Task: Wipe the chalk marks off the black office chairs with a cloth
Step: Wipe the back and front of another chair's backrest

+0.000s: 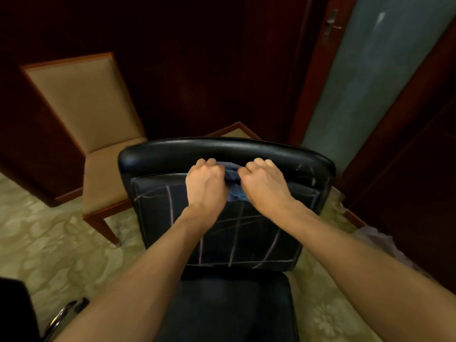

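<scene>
Nearest the camera, at 6 o'clock, lies the dark seat of the black office chair; two bare forearms cross above it, entering from 7 and 4 o'clock. At 8 o'clock a chromed frame of another dark object shows at the lower edge.

Beyond the seat rises the chair's backrest, its front panel crossed by pale chalk marks in straight vertical and slanting strokes; further strokes lie at the panel's 2 o'clock corner near the padded top roll.

At centre, on the upper part of the backrest just below the top roll, both hands grip a bunched blue cloth. The left hand is fisted, fingers curled round the cloth's left side. The right hand is fisted likewise on its right side. The cloth shows only in the gap between the two fists and touches the backrest.

The floor is a pale patterned carpet. At 10 o'clock stands a tan upholstered chair with a reddish wooden frame. Farthest, dark wood panelling fills 12 o'clock, and at 1 to 2 o'clock stands a door with a frosted pane and a metal handle.
</scene>
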A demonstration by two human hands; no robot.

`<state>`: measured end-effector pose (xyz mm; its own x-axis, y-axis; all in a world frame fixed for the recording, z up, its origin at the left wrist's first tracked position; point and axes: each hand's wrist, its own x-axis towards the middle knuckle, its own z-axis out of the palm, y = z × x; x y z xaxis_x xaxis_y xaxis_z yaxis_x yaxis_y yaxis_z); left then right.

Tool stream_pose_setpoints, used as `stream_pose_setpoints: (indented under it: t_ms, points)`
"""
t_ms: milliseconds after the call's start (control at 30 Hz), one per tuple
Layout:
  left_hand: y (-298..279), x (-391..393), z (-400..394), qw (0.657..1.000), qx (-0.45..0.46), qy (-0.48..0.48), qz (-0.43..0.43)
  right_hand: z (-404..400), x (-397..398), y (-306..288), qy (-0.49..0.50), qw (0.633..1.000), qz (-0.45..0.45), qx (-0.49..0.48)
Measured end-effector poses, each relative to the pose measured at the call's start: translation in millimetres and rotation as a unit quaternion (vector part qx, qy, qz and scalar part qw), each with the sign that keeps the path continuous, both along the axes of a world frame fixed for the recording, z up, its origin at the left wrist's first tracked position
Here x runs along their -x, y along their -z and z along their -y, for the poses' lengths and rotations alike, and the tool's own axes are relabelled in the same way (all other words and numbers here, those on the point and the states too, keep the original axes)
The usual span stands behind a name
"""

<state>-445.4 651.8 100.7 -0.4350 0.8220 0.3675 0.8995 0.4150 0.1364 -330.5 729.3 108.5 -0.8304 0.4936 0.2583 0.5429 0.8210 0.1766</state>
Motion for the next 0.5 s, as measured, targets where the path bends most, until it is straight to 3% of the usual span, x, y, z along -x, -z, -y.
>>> stream_pose_setpoints:
  t_ms: [167, 367, 500]
  points:
    - [4, -70, -40, 0.998, 0.002, 0.054, -0.011, -31, -77, 17, 0.032, 0.996, -0.084, -0.013]
    - [7, -140, -70, 0.987, 0.031, 0.157, -0.004, -55, -175, 33, 0.088, 0.993, -0.074, -0.041]
    - [-18, -145, -72, 0.984, -0.040, 0.172, 0.002, -68, -187, 8, 0.058, 0.985, -0.152, -0.054]
